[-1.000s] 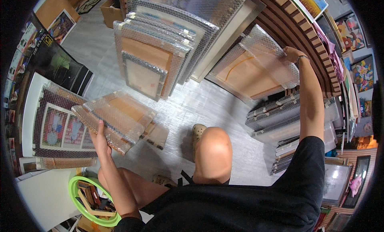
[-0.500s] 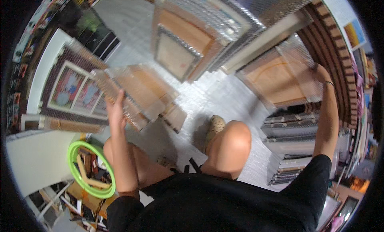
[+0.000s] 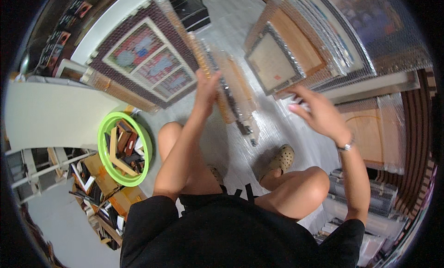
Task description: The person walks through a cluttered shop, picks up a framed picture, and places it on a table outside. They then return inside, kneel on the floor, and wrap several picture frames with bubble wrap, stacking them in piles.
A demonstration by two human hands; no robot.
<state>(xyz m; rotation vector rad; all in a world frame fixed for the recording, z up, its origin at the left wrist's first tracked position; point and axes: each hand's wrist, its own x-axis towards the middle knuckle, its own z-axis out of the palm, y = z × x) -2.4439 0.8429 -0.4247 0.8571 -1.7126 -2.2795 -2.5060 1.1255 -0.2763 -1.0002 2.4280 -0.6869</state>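
While the left hand (image 3: 206, 94) grips the bubble-wrapped frames (image 3: 235, 78) at far centre, apparently to keep them upright, the right hand (image 3: 319, 115), fingers parted and seemingly empty, hangs near the small wrapped picture (image 3: 273, 57) farther right.

Brown panels (image 3: 235, 85) in clear bubble wrap stand steeply tilted and nearly edge-on, blurred, held at one side by the left hand (image 3: 208, 90). Beyond them, a small pale picture (image 3: 272, 60), bubble-wrapped, red-marked near its bottom, leans against larger wrapped frames (image 3: 300, 39).
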